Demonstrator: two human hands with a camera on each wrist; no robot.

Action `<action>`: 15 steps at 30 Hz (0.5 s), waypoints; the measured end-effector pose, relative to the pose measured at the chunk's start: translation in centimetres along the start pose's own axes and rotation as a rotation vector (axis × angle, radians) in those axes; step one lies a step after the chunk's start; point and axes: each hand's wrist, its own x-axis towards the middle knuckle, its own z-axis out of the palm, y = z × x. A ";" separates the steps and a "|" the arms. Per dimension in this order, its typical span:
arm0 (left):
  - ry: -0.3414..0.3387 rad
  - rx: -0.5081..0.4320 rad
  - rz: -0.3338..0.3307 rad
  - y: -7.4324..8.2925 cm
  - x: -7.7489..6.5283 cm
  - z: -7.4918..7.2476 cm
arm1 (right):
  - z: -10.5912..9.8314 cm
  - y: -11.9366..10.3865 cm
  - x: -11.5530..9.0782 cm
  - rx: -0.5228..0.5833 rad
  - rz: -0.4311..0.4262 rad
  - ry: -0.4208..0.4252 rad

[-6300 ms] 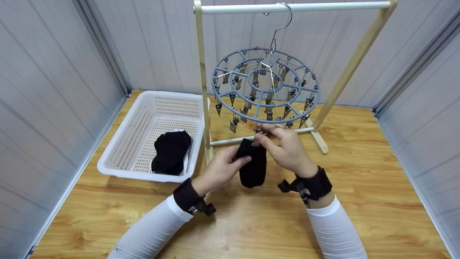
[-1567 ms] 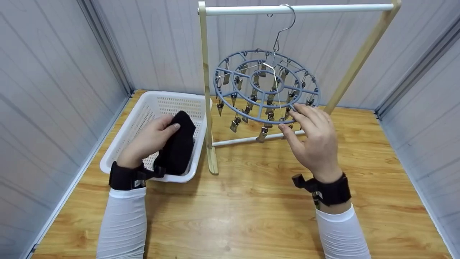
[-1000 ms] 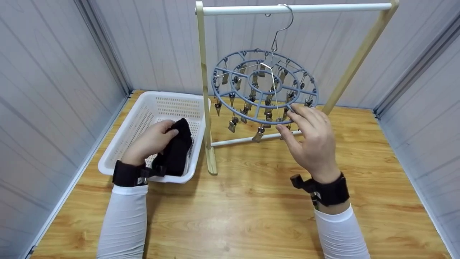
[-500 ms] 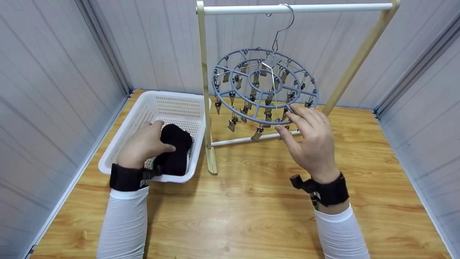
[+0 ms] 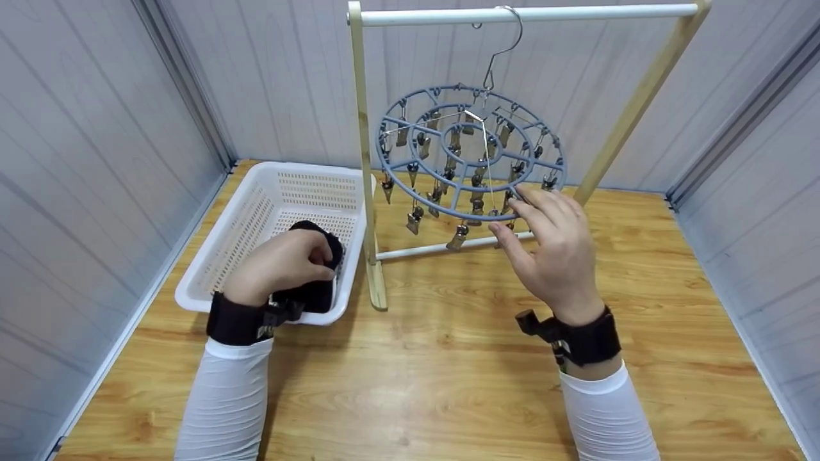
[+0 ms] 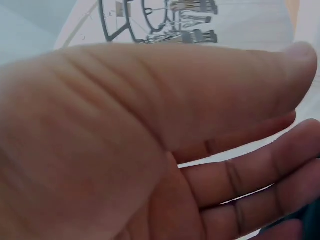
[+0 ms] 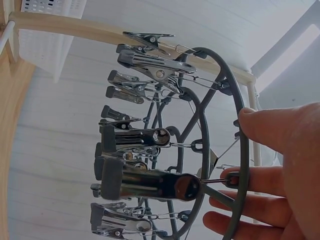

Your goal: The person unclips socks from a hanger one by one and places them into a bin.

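My left hand (image 5: pixel 285 262) is inside the white basket (image 5: pixel 192 291), over folded black cloth (image 5: pixel 317 298). Its thumb and fingers stand apart with a gap between them, and the left wrist view has nothing in its palm. Part of the cloth is hidden under the hand. My right hand (image 5: pixel 554 246) holds the front right rim of a blue-grey round clip hanger (image 5: pixel 461 203), thumb below and fingers above. In the right wrist view, the fingers (image 7: pixel 250 207) pass behind the ring, and the thumb lies at its edge. Metal clips (image 7: pixel 150 185) dangle from it with nothing in them.
A wooden stand with a white top bar (image 5: pixel 423 16) carries the hanger by its metal hook (image 5: pixel 512 38). Its left foot (image 5: pixel 377 288) sits right beside the basket. A lower white bar (image 5: pixel 416 251) crosses behind the clips. Panelled walls surround the wooden table (image 5: pixel 416 384).
Earliest, both hands held black cloth at a clip. Later the left hand gripped cloth in the basket, then let go, and now has shifted right over it. The right hand stays on the ring.
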 end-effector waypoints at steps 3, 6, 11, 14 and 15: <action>-0.040 0.018 -0.029 -0.2 0.2 0.2 | 0.0 0.0 0.0 -0.005 0.000 0.000; -0.070 0.042 -0.066 -0.4 0.2 0.2 | 0.1 0.0 -0.1 -0.008 0.000 -0.001; -0.105 0.061 -0.082 -0.8 0.3 0.3 | 0.1 -0.1 -0.1 -0.010 0.002 -0.004; -0.116 0.065 -0.086 -1.0 0.3 0.3 | 0.0 -0.1 -0.1 -0.010 0.007 -0.006; -0.116 0.069 -0.088 -0.9 0.3 0.3 | -0.1 -0.1 -0.1 -0.009 0.009 -0.005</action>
